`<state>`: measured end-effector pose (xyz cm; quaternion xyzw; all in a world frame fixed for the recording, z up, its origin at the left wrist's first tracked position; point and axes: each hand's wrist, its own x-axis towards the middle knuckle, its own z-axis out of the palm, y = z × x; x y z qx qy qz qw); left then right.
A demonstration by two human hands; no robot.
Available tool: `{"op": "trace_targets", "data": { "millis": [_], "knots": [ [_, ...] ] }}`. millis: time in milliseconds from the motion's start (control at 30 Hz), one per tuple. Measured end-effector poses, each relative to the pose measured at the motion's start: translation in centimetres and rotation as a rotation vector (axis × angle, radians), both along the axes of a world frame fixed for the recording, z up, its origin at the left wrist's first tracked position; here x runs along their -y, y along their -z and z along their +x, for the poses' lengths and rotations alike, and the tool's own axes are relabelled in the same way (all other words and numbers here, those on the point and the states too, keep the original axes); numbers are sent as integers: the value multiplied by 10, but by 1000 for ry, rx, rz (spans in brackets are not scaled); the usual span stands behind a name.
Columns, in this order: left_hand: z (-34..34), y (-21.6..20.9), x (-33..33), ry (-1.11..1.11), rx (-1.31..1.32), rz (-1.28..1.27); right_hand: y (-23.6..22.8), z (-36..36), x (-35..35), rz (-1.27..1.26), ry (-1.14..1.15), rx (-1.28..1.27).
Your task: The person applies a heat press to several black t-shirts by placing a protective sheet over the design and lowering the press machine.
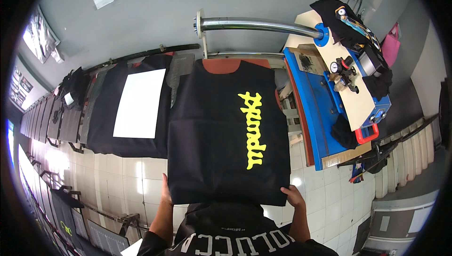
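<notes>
A black shirt panel with a curved neckline lies spread in front of me, yellow lettering running down its right side. Its top end rests over a reddish pad. My right hand is closed on the lower right corner, thumb on top and the other fingers mostly underneath. At the lower left edge, my left hand grips the cloth, its fingers largely hidden by the fabric. Left of this panel lies a second black shirt panel, bearing a blank white sheet.
To the right stands a blue heat press with a pressure gauge, a red handle and black garments draped over it. A thick metal bar spans the back. Grey boards line the far left. White tiles cover the floor.
</notes>
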<state>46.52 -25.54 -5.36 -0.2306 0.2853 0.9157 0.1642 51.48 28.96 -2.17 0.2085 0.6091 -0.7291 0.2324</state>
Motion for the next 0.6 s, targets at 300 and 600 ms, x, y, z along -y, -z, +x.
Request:
{"op": "trace_targets", "data": {
  "millis": [300, 600],
  "knots": [
    [-34, -60, -40, -187, -107, 238, -70, -32, -14, -155, 235, -314],
    [-48, -55, 7, -341, -323, -68, -149, -74, 24, -248, 372, -617]
  ]
}}
